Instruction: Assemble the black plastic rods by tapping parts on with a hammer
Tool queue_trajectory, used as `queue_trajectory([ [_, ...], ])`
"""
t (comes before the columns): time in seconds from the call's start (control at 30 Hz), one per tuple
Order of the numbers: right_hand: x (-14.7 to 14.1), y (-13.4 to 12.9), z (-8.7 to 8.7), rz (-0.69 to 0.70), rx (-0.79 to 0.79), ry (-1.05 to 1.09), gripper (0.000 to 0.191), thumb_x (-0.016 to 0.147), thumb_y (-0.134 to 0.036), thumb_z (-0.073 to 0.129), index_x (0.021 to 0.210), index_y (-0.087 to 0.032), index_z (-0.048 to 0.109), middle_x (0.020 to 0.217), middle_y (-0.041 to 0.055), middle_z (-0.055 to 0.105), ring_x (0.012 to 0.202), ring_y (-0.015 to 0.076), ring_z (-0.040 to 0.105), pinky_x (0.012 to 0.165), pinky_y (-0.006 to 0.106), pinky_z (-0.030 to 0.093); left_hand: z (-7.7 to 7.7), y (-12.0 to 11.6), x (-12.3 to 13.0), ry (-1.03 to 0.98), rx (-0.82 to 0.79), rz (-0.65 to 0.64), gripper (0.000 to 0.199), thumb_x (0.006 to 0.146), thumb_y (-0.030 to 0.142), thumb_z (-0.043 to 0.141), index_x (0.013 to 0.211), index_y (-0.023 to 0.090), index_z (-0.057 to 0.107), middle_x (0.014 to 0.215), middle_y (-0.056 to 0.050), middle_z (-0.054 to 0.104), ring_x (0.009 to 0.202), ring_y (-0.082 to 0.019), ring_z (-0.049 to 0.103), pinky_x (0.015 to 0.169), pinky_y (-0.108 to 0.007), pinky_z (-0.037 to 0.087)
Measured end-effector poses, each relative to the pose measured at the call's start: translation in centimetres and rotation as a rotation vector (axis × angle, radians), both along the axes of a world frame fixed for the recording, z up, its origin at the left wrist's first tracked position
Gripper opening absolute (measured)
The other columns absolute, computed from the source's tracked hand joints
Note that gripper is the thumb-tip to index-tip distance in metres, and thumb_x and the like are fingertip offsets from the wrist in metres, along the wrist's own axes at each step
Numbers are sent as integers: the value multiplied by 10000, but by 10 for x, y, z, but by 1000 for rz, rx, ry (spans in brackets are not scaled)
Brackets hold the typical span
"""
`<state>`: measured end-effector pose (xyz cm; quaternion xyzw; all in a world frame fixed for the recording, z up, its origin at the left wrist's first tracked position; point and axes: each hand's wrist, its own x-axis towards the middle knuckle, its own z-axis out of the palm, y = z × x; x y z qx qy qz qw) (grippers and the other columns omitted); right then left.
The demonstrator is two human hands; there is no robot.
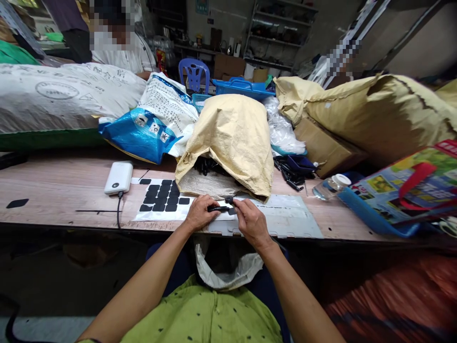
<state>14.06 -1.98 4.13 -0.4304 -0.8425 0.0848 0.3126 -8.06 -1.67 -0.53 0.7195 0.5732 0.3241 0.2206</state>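
Close to the table's front edge, my left hand [201, 213] is closed on a slim black piece [220, 208] that points to the right. My right hand [251, 222] pinches a small dark round piece [229, 200] just above the black piece's tip. Beyond both hands lies a yellowish woven sack [235, 138], its mouth open toward me, with black items [207, 165] inside. Left of my left hand, a white sheet [143, 216] carries rows of black rounded patches [164, 195].
A white power bank [119, 178] with a cable sits at left. A blue-and-white bag [150, 126] stands behind it. To the right are loose black parts [288, 175], a clear jar [330, 187] and a blue tray [378, 216]. A person [119, 55] is across the table.
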Motion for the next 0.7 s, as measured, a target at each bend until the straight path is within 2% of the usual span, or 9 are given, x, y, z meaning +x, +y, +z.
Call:
queue_trajectory([
  [0.23,3,-8,-7,5,11,62,338,1028,-216,436,1312,-211,621,1073,78,665,1027,200,636,919,313,524,0,0,1,4,-14,10,175,789,267,770,963,251,783,913,-23,696,979,-237,583,887,-368,428],
  [0.43,5,-10,-18,22,-25,10,321,1019,-206,438,1264,-206,646,986,68,658,947,191,642,862,296,535,-1,0,1,-10,-9,7,177,797,271,752,969,250,789,928,-24,696,985,-229,588,885,-361,430],
  [0.6,10,1,-16,-21,-12,51,329,1026,-233,435,1287,-225,636,1070,70,676,1016,196,640,920,311,521,-2,0,0,-22,-2,7,172,796,278,755,962,249,790,924,-23,695,982,-225,588,878,-358,428],
  [0.7,16,16,-18,-60,7,2,331,1020,-242,442,1277,-230,650,1071,67,683,1013,198,639,906,314,520,-2,0,0,-24,-4,7,166,800,284,753,958,249,790,925,-26,693,983,-229,588,875,-358,430],
])
